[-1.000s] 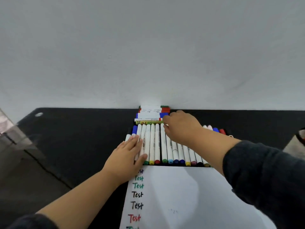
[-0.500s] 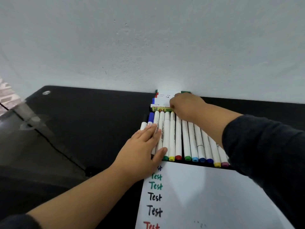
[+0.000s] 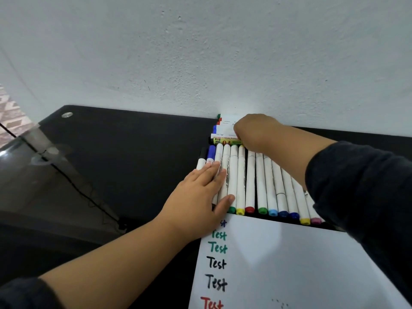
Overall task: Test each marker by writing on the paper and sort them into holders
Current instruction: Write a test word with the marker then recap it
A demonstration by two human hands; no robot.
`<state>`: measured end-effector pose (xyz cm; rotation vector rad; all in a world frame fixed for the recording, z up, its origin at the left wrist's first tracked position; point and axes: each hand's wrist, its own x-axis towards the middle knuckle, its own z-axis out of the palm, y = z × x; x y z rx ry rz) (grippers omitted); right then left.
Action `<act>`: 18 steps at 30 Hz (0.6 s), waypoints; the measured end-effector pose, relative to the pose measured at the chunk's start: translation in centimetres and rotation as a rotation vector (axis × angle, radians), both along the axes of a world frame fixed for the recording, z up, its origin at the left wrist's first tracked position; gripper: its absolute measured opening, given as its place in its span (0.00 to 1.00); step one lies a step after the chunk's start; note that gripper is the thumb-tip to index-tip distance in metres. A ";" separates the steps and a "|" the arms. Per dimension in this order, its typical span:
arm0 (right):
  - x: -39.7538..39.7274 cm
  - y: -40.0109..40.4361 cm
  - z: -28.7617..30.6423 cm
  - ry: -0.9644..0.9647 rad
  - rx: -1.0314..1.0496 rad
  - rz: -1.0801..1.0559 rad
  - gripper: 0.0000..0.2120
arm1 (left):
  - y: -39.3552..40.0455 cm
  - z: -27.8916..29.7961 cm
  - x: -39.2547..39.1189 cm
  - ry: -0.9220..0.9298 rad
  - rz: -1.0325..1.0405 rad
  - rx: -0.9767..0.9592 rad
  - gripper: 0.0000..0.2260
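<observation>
Fingers of the right hand (image 3: pixel 256 132) curl down over the stacked markers (image 3: pixel 225 130) at the far edge of the desk (image 3: pixel 133 152), against the wall (image 3: pixel 200 52); whether they actually clasp one cannot be told, as the knuckles hide the contact. Those stacked markers lie crosswise, long axes running left to right, coloured caps at their left ends. The right forearm reaches in from the lower right in a dark sleeve (image 3: pixel 356 186), crossing above the row.

The left hand (image 3: pixel 200 197) lies flat, fingers straight and together, pressing on the leftmost markers of the row of markers (image 3: pixel 256 181); the thumb rests by their near ends. The row lies side by side, long axes running away from the person, coloured caps nearest the paper (image 3: pixel 289 264). The paper sits just in front of the row, bearing a column of "Test" in green, black and red.
</observation>
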<state>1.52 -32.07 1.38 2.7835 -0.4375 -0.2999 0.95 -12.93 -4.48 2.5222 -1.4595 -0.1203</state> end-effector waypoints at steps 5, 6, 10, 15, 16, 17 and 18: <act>0.1 0.0 0.0 0.028 -0.005 0.014 0.13 | 0.0 0.0 0.0 0.001 -0.006 0.002 0.28; 0.1 -0.1 0.0 0.031 0.000 0.014 0.12 | 0.1 0.0 0.0 0.001 -0.008 0.002 0.28; 0.1 -0.4 -0.2 0.014 0.000 0.041 0.05 | 0.0 0.0 0.0 0.001 -0.012 0.000 0.28; -0.2 -0.6 -0.4 -0.036 -0.016 0.073 0.07 | 0.1 0.0 0.0 0.001 -0.008 -0.005 0.27; -0.3 -0.6 -0.4 -0.050 -0.010 0.073 0.08 | 0.1 0.0 0.0 0.002 -0.006 -0.002 0.27; -0.3 -0.7 -0.4 -0.068 -0.001 0.067 0.07 | 0.1 0.0 0.0 0.002 -0.004 0.000 0.27; -0.4 -0.6 -0.2 -0.085 0.011 0.055 0.06 | 0.0 -0.1 -0.1 0.003 -0.002 0.002 0.27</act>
